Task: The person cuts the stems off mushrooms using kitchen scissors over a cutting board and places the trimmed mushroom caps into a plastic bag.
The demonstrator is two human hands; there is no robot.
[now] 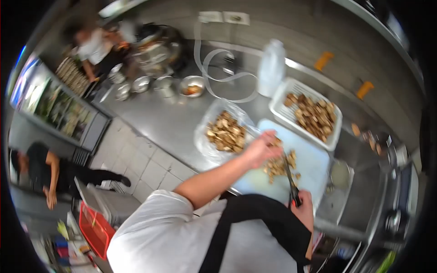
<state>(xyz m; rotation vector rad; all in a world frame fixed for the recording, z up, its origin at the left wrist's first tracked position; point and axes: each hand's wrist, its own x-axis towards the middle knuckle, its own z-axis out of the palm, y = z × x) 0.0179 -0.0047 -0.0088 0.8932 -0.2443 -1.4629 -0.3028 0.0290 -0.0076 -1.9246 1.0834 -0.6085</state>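
Note:
My right hand [304, 210] grips a pair of scissors [290, 176] by the dark handles with a reddish part. Their blades point away from me over a pale blue cutting board [314, 168]. Close to the blade tips, the curled fingers of my left hand [261, 151] hold a brown mushroom piece, partly hidden by the fingers. Small cut mushroom pieces [276, 168] lie on the board below the blades. Left of the board, a clear plastic bag [202, 136] holds many chopped mushrooms [226, 132]. Behind the board, a white basket [278, 107] contains larger brown mushrooms [314, 116].
A whitish plastic jug [271, 68] stands against the wall beside a looping white strap [205, 68]. Several metal bowls [141, 84] sit farther left on the steel counter [154, 109]. Two people are at the left, one near a red crate [95, 230]. A sink area [350, 182] lies right.

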